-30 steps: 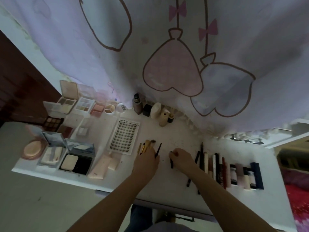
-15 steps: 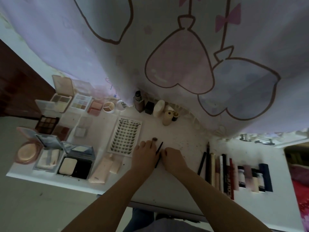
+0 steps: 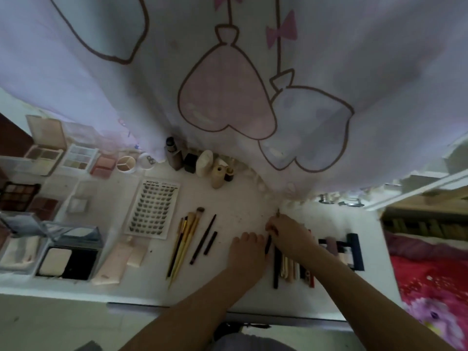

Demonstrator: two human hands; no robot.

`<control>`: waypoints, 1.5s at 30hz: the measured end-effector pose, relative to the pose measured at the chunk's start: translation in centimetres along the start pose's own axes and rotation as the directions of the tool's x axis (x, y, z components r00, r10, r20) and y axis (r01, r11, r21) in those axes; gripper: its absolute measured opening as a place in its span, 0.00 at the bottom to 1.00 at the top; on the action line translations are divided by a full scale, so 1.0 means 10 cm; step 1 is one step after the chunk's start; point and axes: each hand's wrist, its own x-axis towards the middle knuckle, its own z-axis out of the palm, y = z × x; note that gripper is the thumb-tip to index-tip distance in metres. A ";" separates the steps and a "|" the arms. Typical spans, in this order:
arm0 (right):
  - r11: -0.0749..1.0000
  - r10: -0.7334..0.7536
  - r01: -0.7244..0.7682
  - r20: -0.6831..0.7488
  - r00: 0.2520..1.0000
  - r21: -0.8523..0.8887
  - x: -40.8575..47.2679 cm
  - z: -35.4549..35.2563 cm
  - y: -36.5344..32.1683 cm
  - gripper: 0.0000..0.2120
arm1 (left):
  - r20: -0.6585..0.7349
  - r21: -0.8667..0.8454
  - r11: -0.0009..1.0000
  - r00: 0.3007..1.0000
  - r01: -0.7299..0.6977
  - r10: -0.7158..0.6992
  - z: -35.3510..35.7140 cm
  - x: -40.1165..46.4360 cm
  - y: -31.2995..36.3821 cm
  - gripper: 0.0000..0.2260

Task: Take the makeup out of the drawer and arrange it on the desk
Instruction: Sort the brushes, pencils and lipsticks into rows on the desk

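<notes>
Our hands have left the brushes (image 3: 186,239); right hand (image 3: 288,236) now pinches a dark pencil (image 3: 268,245) beside left hand's (image 3: 247,252) flat fingers, joining the row.

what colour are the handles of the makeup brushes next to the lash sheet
Gold: the bundle of slim gold-handled makeup brushes shows best in the head view.

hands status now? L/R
Left hand: open, fingers flat on the desk, holding nothing.
Right hand: pinching a thin dark pencil.
</notes>
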 end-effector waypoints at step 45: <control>0.950 0.108 -0.147 0.151 0.983 0.274 0.09 0.50 -0.49 0.19 | -0.083 0.184 0.969 0.985 0.167 -0.154 -0.24 -0.19 -0.72 0.16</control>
